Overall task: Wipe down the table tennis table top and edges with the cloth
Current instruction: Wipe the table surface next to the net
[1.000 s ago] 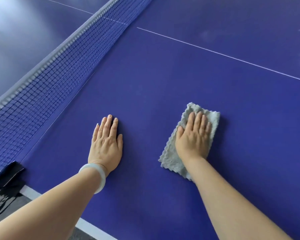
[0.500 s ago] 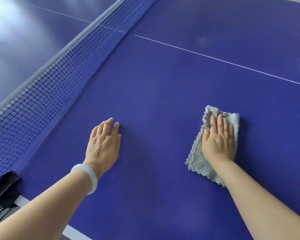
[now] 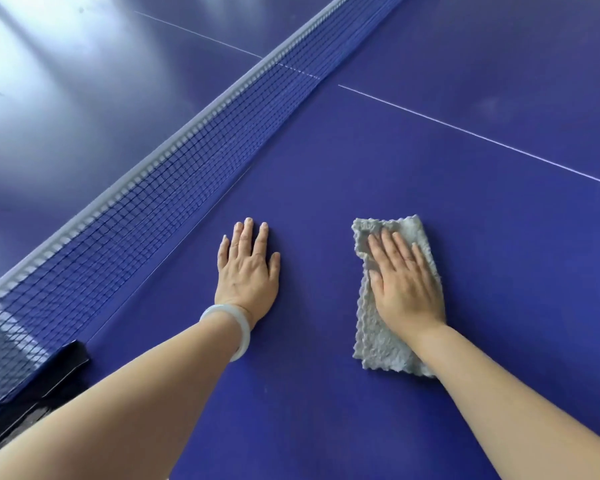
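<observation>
On the near half of the blue table tennis table (image 3: 326,174), on the near side of the net (image 3: 153,188), the person's right hand (image 3: 407,289) is lying flat on a folded grey cloth (image 3: 378,344). It is pressing the cloth against the surface with straight fingers held close together, neither gripping nor pinching it. The cloth is lying lengthwise under the palm, its scalloped edges showing beyond the fingertips, along the thumb side and behind the wrist. Just beside it but not touching, the left hand (image 3: 248,271) is resting palm down on the bare tabletop, fingers extended and slightly spread, holding nothing. A pale bangle (image 3: 238,327) is sitting on the left wrist. A thin white centre line (image 3: 465,135) is running across the top beyond the cloth toward the net. A black net clamp (image 3: 59,368) is sitting at the table edge, lower left.
</observation>
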A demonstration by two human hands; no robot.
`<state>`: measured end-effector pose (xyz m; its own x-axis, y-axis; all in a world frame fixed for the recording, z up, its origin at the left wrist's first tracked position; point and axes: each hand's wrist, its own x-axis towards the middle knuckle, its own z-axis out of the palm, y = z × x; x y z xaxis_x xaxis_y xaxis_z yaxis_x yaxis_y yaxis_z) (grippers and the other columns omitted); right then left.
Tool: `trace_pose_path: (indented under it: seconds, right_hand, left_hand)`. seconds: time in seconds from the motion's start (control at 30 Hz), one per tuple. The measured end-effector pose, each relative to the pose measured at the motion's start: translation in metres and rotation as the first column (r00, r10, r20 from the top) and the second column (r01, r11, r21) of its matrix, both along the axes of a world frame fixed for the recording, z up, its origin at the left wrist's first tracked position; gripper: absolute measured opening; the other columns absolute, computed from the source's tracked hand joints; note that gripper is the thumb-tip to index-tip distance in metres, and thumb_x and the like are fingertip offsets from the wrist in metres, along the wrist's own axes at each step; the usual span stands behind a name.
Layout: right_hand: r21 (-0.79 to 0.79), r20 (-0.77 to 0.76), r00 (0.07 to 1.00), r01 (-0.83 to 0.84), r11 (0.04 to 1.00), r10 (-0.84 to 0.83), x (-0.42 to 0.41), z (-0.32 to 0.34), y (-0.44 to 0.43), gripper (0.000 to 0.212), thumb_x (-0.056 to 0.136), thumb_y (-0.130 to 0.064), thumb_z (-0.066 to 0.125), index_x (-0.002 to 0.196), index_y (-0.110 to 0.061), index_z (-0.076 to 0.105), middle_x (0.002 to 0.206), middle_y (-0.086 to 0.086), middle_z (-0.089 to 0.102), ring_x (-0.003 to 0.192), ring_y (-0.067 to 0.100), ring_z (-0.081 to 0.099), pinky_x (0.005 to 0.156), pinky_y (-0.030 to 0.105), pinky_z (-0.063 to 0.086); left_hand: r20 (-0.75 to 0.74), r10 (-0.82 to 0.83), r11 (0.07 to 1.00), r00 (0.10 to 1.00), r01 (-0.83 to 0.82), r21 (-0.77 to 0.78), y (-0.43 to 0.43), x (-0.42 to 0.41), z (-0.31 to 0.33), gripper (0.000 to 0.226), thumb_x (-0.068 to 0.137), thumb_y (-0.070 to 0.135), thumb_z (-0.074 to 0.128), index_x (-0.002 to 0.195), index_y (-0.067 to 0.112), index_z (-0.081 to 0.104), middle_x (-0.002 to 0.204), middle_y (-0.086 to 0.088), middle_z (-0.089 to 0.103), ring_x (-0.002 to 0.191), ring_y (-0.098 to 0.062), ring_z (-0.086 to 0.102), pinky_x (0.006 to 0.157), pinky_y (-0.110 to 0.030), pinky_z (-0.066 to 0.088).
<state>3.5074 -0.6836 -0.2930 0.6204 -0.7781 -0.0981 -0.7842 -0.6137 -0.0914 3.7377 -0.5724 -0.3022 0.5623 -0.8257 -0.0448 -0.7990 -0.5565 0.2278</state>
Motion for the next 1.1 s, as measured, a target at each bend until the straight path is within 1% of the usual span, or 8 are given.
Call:
trace_pose_path:
  seconds: [0.13,0.23,0.37,0.6,0.67,0.77,0.87,1.1]
  right_hand:
    - [0.088,0.265,0.964,-0.046,0.995,0.021,0.039,0.002,0.067,0.053,0.101,-0.027,0.027,0.151,-0.013,0.039,0.161,0.002,0.029,0.152,0.019,0.020,0.125,0.043,0.012]
    - [0.026,0.170,0.896,-0.421,0.907,0.411,0.039,-0.004,0.151,0.056,0.098,-0.036,0.037,0.148,-0.013,0.046,0.158,0.004,0.035,0.150,0.021,0.025,0.119,0.045,0.021]
    - [-0.010,0.069,0.824,-0.563,0.826,0.562,0.038,-0.007,0.146,0.064,0.094,-0.047,0.041,0.148,-0.015,0.045,0.158,0.004,0.035,0.149,0.022,0.028,0.115,0.042,0.022]
    - [0.022,0.026,0.982,0.186,0.982,-0.187,0.050,-0.002,0.046,0.074,0.094,-0.045,0.013,0.156,-0.005,0.021,0.163,0.018,0.018,0.152,0.034,0.015,0.124,0.050,0.010]
    - [0.007,0.060,0.984,0.165,0.986,-0.165,0.060,-0.002,0.077,0.072,0.096,-0.043,0.018,0.154,0.000,0.026,0.161,0.022,0.021,0.151,0.038,0.018,0.123,0.053,0.014]
    - [0.044,0.096,0.960,-0.267,0.963,0.262,0.050,-0.006,0.135,0.068,0.095,-0.042,0.033,0.152,-0.004,0.034,0.161,0.016,0.026,0.150,0.032,0.024,0.118,0.049,0.021]
    - [0.027,0.114,0.892,-0.442,0.897,0.436,0.040,-0.006,0.075,0.064,0.095,-0.042,0.035,0.150,-0.009,0.041,0.160,0.008,0.029,0.148,0.025,0.030,0.116,0.044,0.023]
    - [-0.019,0.093,0.977,0.192,0.981,-0.190,0.088,-0.005,-0.073,0.061,0.103,-0.034,0.022,0.158,-0.009,0.016,0.166,0.011,0.012,0.154,0.025,0.007,0.125,0.046,0.004]
  left_hand:
    - [-0.015,-0.015,1.000,1.000,0.015,-0.013,0.001,0.003,-0.001,0.057,0.104,0.036,0.024,0.157,0.022,0.012,0.165,-0.001,0.003,0.152,-0.016,-0.006,0.121,-0.035,-0.011]
    - [-0.022,-0.025,0.999,0.999,0.024,-0.028,0.001,0.006,-0.001,0.055,0.105,0.031,0.024,0.157,0.021,0.012,0.165,-0.002,0.003,0.152,-0.017,-0.005,0.121,-0.035,-0.011]
    - [-0.042,-0.022,0.998,0.999,0.020,-0.056,0.003,0.006,0.000,0.053,0.105,0.028,0.025,0.157,0.022,0.014,0.165,-0.002,0.004,0.152,-0.016,-0.005,0.122,-0.034,-0.011]
    - [-0.067,-0.018,0.996,0.998,0.012,-0.088,0.005,0.006,0.000,0.053,0.105,0.027,0.025,0.157,0.022,0.017,0.165,0.000,0.005,0.152,-0.014,-0.004,0.121,-0.032,-0.011]
    - [-0.047,-0.013,0.997,0.999,0.009,-0.082,0.006,0.006,-0.001,0.053,0.105,0.027,0.025,0.157,0.023,0.016,0.165,0.000,0.005,0.152,-0.014,-0.004,0.122,-0.033,-0.010]
    - [-0.023,-0.009,0.996,1.000,0.007,-0.093,0.005,0.004,-0.001,0.053,0.105,0.025,0.026,0.157,0.022,0.016,0.165,-0.001,0.005,0.152,-0.015,-0.004,0.122,-0.033,-0.010]
    - [-0.014,-0.004,0.995,1.000,0.002,-0.097,0.004,0.004,-0.001,0.054,0.104,0.025,0.027,0.157,0.023,0.017,0.165,-0.001,0.006,0.152,-0.016,-0.002,0.121,-0.032,-0.012]
    - [0.002,0.005,0.998,1.000,-0.005,-0.064,0.002,0.004,-0.005,0.056,0.103,0.028,0.025,0.157,0.025,0.012,0.165,0.000,0.002,0.151,-0.015,-0.007,0.119,-0.031,-0.017]
